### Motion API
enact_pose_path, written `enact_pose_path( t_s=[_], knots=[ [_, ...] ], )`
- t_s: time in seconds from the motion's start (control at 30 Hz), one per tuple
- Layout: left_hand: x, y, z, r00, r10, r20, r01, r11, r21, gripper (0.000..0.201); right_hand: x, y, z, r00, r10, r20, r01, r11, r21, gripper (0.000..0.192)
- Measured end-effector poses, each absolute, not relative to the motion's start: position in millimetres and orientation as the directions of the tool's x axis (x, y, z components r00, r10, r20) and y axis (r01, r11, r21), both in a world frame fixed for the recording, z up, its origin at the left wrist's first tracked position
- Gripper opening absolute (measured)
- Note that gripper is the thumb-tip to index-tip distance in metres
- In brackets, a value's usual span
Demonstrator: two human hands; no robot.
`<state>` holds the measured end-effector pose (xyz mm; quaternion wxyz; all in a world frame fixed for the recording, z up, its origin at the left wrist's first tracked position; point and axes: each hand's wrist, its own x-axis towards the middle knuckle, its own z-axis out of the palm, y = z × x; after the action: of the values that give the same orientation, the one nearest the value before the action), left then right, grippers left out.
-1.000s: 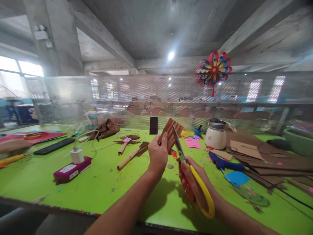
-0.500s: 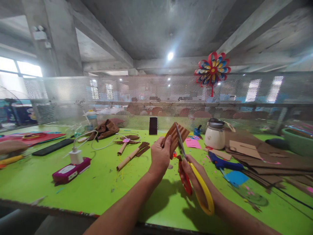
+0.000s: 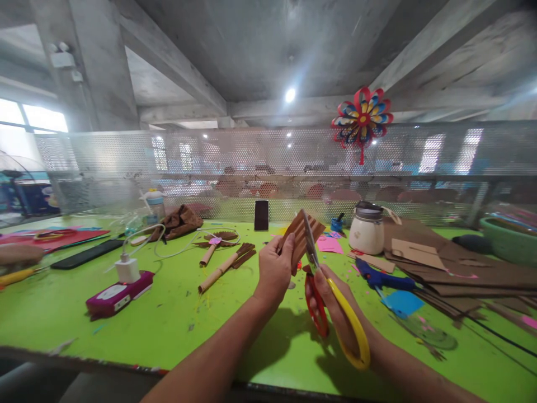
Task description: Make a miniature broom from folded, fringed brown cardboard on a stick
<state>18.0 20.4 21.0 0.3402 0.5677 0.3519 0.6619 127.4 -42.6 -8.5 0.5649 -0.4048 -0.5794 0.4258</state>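
**Scissors closing into the brown card**

Since the earlier frame, hands and card have shifted slightly right. Left hand (image 3: pixel 274 268) fingers pinch the brown card (image 3: pixel 300 236); right hand (image 3: pixel 335 305) fingers grip the scissors (image 3: pixel 325 282), blades on the card, above the green table (image 3: pixel 168 313).

Both hands raised (left (image 3: pixel 274 268) pinching, right (image 3: pixel 335 308) gripping).

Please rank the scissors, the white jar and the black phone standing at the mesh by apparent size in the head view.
1. scissors, though nearest the camera
2. white jar
3. black phone, farthest back
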Motion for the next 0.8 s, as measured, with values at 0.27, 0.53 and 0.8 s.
enact_pose_path(
  t_s=[0.27, 0.53, 0.8],
  knots=[
    [20.4, 14.8, 22.9, -0.114, 0.86, 0.498, -0.105, -0.509, 0.854, 0.029, 129.6, -39.0, -1.4, -0.066, 0.941, 0.332, -0.009, 0.332, -0.943, 0.051],
    [20.0, 16.5, 21.9, -0.105, 0.866, 0.489, -0.092, -0.498, 0.862, 0.032, 132.0, -41.7, -3.1, -0.053, 0.947, 0.317, 0.038, 0.319, -0.947, 0.051],
    [18.4, 15.2, 24.4, -0.095, 0.876, 0.474, -0.085, -0.481, 0.872, 0.039, 132.1, -40.1, -5.3, -0.05, 0.966, 0.254, 0.011, 0.255, -0.967, 0.054]
  ],
)
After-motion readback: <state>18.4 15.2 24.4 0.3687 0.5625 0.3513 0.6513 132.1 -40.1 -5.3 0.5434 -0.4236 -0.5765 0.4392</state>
